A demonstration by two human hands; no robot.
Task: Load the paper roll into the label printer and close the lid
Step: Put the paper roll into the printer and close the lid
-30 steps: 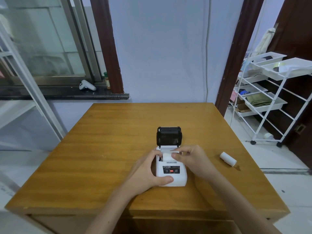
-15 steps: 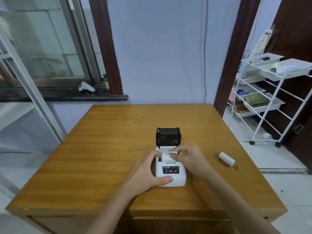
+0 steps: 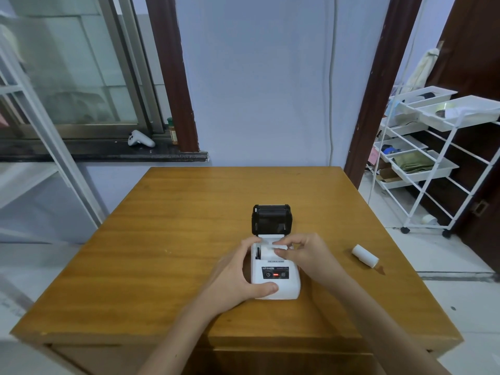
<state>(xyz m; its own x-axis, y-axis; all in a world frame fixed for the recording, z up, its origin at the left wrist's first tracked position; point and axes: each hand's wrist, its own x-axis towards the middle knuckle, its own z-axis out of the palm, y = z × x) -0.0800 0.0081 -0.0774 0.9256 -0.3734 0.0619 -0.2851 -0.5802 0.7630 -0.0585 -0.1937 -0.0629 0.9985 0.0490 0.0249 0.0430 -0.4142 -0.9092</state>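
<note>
A small white label printer (image 3: 280,286) sits near the middle of the wooden table (image 3: 173,239). Its black lid (image 3: 271,219) stands open and upright at the back. My left hand (image 3: 238,277) grips the printer's left side, thumb on its front corner. My right hand (image 3: 308,255) pinches the white paper roll (image 3: 270,246) lying in the open compartment, holding its loose end between thumb and fingers. Most of this roll is hidden by my fingers. A second white paper roll (image 3: 364,255) lies on the table to the right.
A white wire trolley (image 3: 433,169) with trays stands on the floor right of the table. A window sill (image 3: 108,155) behind the table holds a white controller (image 3: 140,139) and a small jar (image 3: 173,131).
My right hand's fingers have shifted slightly on the paper in the compartment. The left hand and the printer stay where they were.
</note>
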